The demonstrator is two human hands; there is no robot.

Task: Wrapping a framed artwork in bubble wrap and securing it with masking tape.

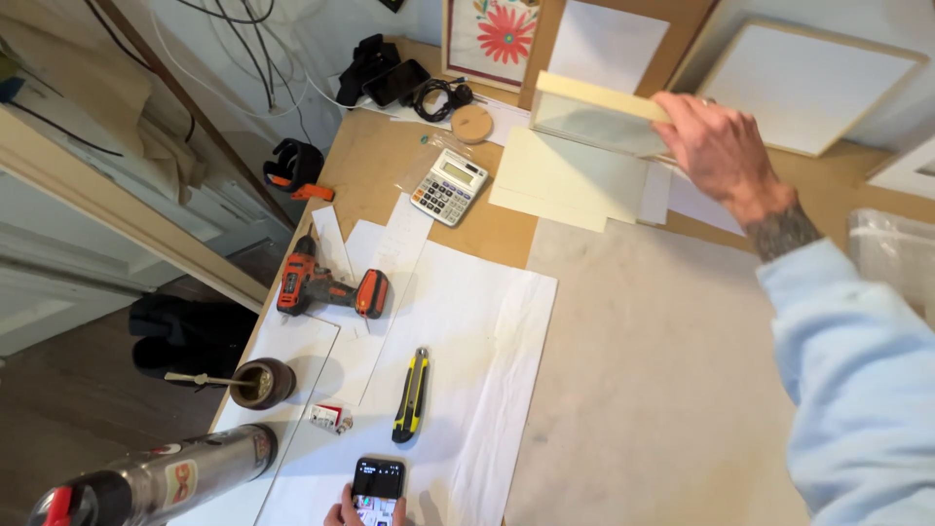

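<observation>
My right hand (pixel 719 146) reaches far across the table and grips the right end of a pale wooden picture frame (pixel 592 115), held up on edge above cream sheets of card (pixel 565 180). My left hand (pixel 362 510) shows only at the bottom edge, with fingers wrapped around a black smartphone (pixel 378 487) whose screen is lit. A yellow and black utility knife (pixel 411 394) lies on white paper (pixel 458 331) just above the phone.
An orange cordless drill (pixel 326 287), a calculator (pixel 449 186), a round wooden cup with a straw (pixel 261 382) and a steel flask (pixel 161 479) are at the left. A grey board (pixel 643 380) covers the middle. Framed pictures (pixel 804 83) lean at the back.
</observation>
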